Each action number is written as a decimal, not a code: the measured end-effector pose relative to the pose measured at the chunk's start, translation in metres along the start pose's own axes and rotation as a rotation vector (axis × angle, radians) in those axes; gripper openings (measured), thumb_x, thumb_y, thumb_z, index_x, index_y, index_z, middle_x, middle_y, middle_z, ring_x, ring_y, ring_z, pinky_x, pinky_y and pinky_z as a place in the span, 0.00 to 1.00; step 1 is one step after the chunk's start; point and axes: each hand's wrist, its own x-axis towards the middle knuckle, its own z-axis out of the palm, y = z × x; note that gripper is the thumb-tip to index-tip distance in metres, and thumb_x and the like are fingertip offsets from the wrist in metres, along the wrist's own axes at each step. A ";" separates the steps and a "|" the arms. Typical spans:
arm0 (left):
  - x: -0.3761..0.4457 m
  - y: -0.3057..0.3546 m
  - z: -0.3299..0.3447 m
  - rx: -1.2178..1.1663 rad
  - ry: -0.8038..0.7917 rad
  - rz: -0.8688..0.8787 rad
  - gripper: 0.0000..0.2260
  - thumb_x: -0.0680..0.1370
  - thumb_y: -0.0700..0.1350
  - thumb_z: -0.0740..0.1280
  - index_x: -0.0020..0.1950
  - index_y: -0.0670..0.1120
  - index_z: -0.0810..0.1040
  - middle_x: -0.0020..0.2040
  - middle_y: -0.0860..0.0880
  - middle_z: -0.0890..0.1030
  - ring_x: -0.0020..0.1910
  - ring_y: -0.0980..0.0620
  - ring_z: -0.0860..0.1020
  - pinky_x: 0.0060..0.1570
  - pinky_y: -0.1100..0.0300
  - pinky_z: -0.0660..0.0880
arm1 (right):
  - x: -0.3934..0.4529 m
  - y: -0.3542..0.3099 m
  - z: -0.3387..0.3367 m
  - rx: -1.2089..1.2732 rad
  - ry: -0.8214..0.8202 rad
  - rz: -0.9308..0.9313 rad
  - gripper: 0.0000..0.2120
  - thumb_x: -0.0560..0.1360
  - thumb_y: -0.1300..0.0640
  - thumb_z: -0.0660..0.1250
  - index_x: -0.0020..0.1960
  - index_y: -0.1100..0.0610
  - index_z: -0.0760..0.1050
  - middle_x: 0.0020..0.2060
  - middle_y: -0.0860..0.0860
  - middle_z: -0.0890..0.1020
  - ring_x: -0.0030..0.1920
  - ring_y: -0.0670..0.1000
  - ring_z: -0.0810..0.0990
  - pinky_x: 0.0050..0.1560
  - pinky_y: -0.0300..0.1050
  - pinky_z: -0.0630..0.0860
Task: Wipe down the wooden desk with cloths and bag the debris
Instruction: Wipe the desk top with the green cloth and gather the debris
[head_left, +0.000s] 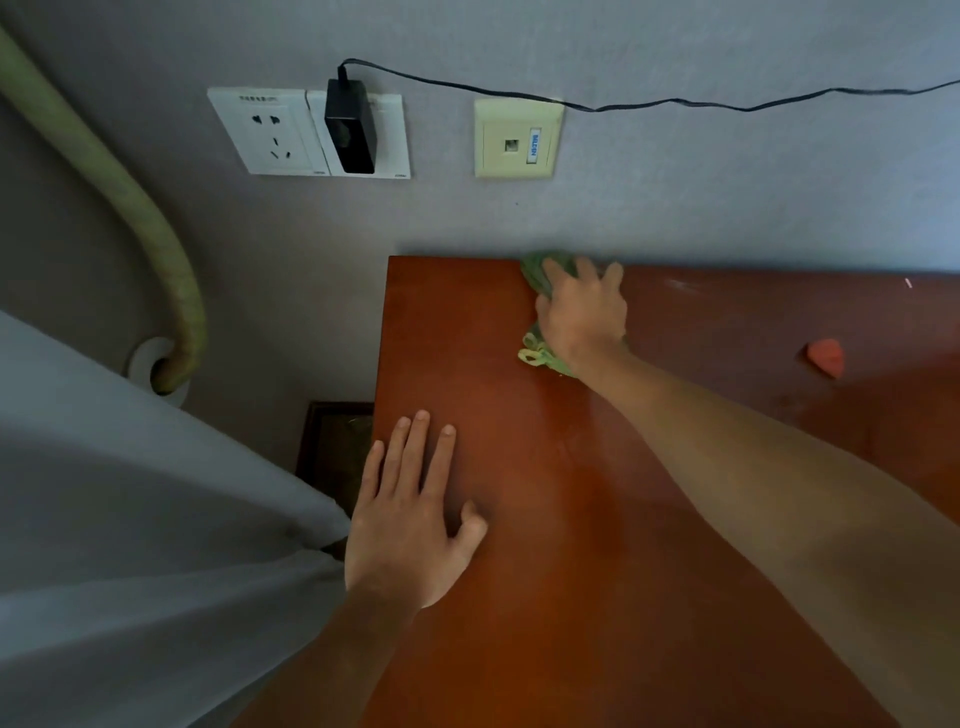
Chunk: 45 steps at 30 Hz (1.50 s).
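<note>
Wiping step: I'm pressing the green cloth (540, 358) with my right hand (584, 314) at the surface's (545, 519) far edge by the wall.
Right fingers (587, 267) spreading flat over it, left hand (408, 525) bracing open and empty; next I'm probably sweeping right toward the red scrap (826, 356), still unbagged.

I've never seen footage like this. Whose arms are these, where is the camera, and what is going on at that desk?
There is no machine here: a person wears a wide-angle camera on the head, looking forward and down, so you see their own two arms. The right hand presses a green cloth against the far edge of the wooden desk, by the wall. The left hand rests flat on the desk's near left corner, holding nothing. A small red scrap lies further right. On the wall a black charger sits in a socket.
</note>
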 end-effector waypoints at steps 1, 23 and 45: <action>0.000 0.001 0.000 0.003 0.001 0.000 0.38 0.79 0.66 0.53 0.85 0.49 0.51 0.85 0.45 0.48 0.84 0.47 0.45 0.82 0.43 0.51 | -0.009 -0.004 0.002 0.006 0.007 -0.098 0.21 0.80 0.51 0.64 0.72 0.49 0.74 0.65 0.57 0.77 0.63 0.67 0.70 0.52 0.54 0.78; 0.000 0.002 -0.007 0.032 0.033 0.010 0.34 0.81 0.62 0.52 0.85 0.48 0.56 0.85 0.43 0.51 0.84 0.45 0.47 0.82 0.45 0.46 | -0.130 -0.010 0.000 0.005 -0.074 -0.509 0.21 0.83 0.44 0.60 0.75 0.43 0.70 0.73 0.53 0.72 0.55 0.64 0.74 0.49 0.54 0.77; -0.003 0.002 -0.011 0.059 0.020 0.123 0.28 0.83 0.57 0.48 0.83 0.53 0.62 0.83 0.43 0.61 0.82 0.36 0.54 0.79 0.35 0.52 | -0.255 0.023 -0.009 -0.019 0.048 -0.248 0.23 0.77 0.47 0.63 0.72 0.46 0.77 0.64 0.56 0.80 0.52 0.63 0.79 0.42 0.52 0.82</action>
